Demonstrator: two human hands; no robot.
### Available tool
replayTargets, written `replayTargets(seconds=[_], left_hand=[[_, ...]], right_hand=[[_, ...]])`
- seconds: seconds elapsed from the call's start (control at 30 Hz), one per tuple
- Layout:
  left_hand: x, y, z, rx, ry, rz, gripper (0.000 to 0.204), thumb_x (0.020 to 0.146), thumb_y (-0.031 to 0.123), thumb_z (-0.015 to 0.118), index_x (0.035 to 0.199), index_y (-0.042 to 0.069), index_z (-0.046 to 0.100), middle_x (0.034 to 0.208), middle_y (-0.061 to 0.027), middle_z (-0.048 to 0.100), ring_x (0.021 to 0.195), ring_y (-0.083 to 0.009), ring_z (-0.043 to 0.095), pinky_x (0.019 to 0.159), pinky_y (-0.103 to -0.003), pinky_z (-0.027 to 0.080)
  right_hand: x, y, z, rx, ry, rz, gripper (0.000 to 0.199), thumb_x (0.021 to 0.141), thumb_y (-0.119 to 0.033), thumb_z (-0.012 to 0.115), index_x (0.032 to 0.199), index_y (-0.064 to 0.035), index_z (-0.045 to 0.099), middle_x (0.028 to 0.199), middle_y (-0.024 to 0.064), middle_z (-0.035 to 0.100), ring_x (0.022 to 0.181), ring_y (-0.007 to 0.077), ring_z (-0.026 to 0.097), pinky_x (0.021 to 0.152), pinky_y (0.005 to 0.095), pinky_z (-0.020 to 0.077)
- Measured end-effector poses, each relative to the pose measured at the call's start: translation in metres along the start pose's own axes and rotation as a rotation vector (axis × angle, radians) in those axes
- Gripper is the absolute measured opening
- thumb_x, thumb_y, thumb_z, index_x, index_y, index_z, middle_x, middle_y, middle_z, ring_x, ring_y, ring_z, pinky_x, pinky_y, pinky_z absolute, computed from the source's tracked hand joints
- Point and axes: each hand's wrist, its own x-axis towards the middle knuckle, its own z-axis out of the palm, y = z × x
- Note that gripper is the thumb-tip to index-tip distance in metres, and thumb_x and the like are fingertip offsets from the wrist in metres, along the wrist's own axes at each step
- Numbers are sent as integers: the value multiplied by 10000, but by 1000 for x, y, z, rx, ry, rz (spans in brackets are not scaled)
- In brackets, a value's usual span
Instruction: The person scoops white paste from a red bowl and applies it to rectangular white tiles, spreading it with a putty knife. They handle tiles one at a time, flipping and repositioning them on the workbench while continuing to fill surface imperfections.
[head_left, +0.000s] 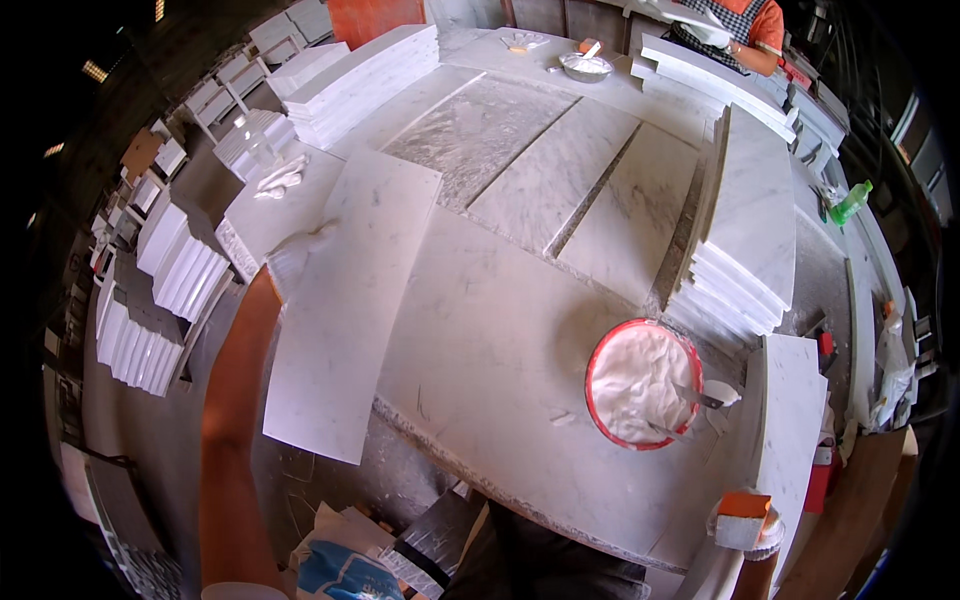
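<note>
My left hand [297, 250], in a white glove, grips the left long edge of a pale marble slab [350, 310]. The slab overlaps the worktable [480, 330], and its near end sticks out past the front edge. At the lower right my right hand [765, 535], also gloved, is closed on a small orange-and-white block-shaped tool [745, 507]. It is beside a marble slab [790, 400] at the table's right side. Between the hands stands a red-rimmed bucket [592, 400] of white paste [640, 380], with a putty knife [700, 397] resting in it.
Stacked marble slabs stand at the right [745, 200], back left [370, 80] and far left. More slabs [555, 165] lie flat across the table's far part. A bowl [585, 68] sits at the back. A co-worker [735, 40] stands at the upper right. A green bottle [852, 203] lies right.
</note>
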Motion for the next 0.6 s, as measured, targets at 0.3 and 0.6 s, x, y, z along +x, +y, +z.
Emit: replayTargets(seconds=[0.3, 0.6], left_hand=[[68, -29, -14, -5, 44, -61, 400, 950, 300, 647, 1257, 44, 622, 1144, -65, 650, 964, -166, 634, 850, -333, 538], [140, -107, -69, 1016, 182, -95, 766, 968, 623, 408, 1133, -83, 654, 1012, -194, 708, 900, -304, 692, 861, -428, 518]], right_hand=[[3, 11, 8, 122, 104, 42, 913, 716, -450, 842, 1359, 90, 484, 1286, 198, 606, 1156, 314, 604, 1012, 458, 460], [-1, 15, -7, 172, -13, 156, 910, 703, -422, 854, 1357, 90, 483, 1334, 209, 576, 1219, 341, 569, 1052, 498, 429]])
